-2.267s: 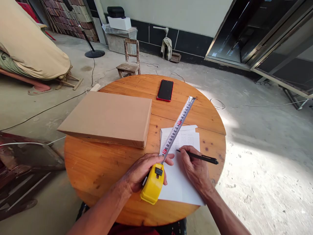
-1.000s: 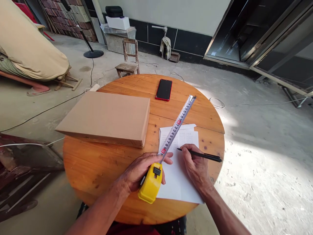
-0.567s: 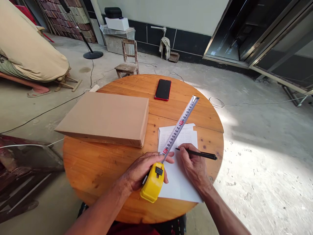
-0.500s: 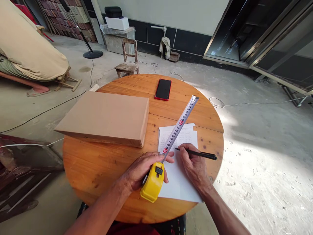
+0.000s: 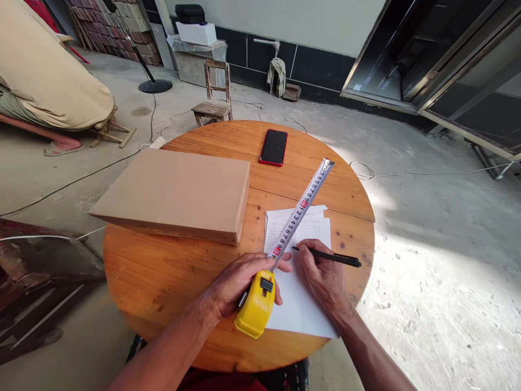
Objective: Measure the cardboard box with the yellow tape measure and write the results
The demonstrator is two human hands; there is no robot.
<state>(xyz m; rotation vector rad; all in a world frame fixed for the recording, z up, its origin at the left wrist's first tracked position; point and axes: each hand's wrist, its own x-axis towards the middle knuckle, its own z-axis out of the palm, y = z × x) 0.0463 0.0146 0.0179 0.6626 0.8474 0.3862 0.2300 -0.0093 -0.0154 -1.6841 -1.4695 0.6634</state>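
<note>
My left hand [image 5: 234, 282] is wrapped round a yellow tape measure [image 5: 255, 306] near the front of a round wooden table [image 5: 163, 271]. Its metal blade [image 5: 303, 203] sticks out diagonally up and to the right, above the table. My right hand [image 5: 323, 279] pinches a black pen [image 5: 329, 256], whose tip rests on a white sheet of paper [image 5: 299, 309] with faint writing near its top. The blade crosses over the paper's upper left part.
A flat brown cardboard box [image 5: 175, 193] lies on the table's left half. A red-cased phone [image 5: 273, 147] lies face up at the far edge. Beyond are a small wooden chair [image 5: 214, 100], a fan base [image 5: 154, 86], floor cables [image 5: 407, 175] and a person lying at the left [image 5: 49, 87].
Both hands keep their hold and place. The tape's blade tip has swung slightly to the right. The view has shifted a little.
</note>
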